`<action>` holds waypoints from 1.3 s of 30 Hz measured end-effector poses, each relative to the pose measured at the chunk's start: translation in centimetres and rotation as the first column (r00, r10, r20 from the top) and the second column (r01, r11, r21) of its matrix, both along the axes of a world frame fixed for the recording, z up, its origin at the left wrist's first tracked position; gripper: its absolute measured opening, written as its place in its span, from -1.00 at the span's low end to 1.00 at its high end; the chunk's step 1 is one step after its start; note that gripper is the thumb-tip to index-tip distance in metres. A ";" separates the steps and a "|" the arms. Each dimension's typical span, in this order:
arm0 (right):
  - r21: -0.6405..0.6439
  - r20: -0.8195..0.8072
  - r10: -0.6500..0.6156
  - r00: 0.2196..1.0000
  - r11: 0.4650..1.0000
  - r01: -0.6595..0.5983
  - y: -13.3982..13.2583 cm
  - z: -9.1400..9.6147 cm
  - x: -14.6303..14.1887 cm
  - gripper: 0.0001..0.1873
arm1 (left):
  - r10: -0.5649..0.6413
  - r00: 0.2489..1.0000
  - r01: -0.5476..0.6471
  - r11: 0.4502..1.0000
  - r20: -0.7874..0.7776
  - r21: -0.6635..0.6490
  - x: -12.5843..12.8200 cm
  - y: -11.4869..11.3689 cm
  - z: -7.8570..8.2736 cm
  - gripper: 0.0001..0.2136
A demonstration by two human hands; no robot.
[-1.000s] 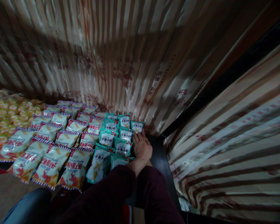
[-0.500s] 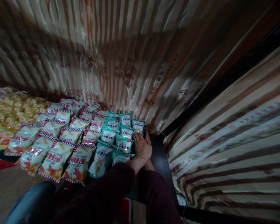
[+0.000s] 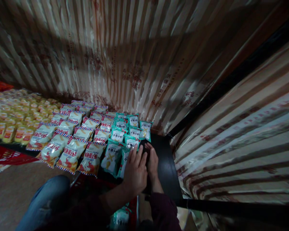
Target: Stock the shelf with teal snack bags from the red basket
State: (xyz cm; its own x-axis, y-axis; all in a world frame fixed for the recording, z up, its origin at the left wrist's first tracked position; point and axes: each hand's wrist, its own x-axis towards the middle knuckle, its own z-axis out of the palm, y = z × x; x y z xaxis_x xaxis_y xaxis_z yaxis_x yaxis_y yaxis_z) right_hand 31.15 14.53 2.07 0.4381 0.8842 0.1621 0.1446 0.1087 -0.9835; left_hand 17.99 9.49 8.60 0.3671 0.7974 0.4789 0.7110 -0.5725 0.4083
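Observation:
My left hand [image 3: 135, 171] lies with its fingers stretched out over the near edge of the teal snack packets [image 3: 117, 136], touching the nearest one. Close beside it on the right, my right hand [image 3: 153, 162] rests on the black shelf [image 3: 165, 160], fingers extended toward the teal rows, and I see nothing in it. The teal packets stand in overlapping rows at the shelf's right end. One more teal packet [image 3: 120, 218] lies low in front of me, below my arms.
Left of the teal rows lie red-and-white striped snack bags [image 3: 72, 150], and farther left several small yellow packets [image 3: 12, 118]. A glossy brown-striped sheet [image 3: 125, 57] covers the back and right side. My jeans-clad knee [image 3: 45, 202] is at the lower left.
Both hands have drawn back toward me from the far teal packets. The left hand now lies beside the right rather than over it. My view has shifted, so the packets sit farther right.

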 end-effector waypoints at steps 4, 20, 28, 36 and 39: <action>-0.012 -0.022 0.072 0.997 0.997 -0.072 0.0 0.6 -1.8 -0.32 | 0.100 0.994 -0.098 0.994 -0.039 0.053 -3.5 -0.5 -1.8 -0.46; -0.045 -0.049 0.136 0.990 0.989 -0.138 2.0 1.1 -4.7 -0.22 | 0.105 0.992 -0.101 0.993 -0.072 0.055 -4.7 1.2 -2.7 -0.40; -0.121 -0.024 0.103 0.994 0.987 -0.105 2.5 0.2 -4.7 -0.20 | 0.107 0.992 -0.104 0.993 -0.060 0.051 -4.7 1.5 -2.7 -0.43; -0.137 -0.030 0.122 0.992 0.983 -0.125 3.0 -0.4 -4.5 -0.17 | 0.100 0.994 -0.098 0.995 -0.048 0.034 -4.7 1.4 -2.8 -0.43; -0.141 -0.033 0.134 0.990 0.981 -0.137 3.2 -0.4 -4.4 -0.14 | 0.111 0.993 -0.110 0.993 -0.046 0.033 -4.6 1.5 -2.8 -0.42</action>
State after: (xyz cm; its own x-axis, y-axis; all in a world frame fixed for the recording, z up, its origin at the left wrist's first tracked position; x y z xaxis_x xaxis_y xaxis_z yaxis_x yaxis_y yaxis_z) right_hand 26.77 17.69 1.63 0.3149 0.9489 0.0217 0.1151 -0.0154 -0.9932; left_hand 13.39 10.95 5.77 0.3009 0.8200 0.4870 0.7889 -0.5009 0.3560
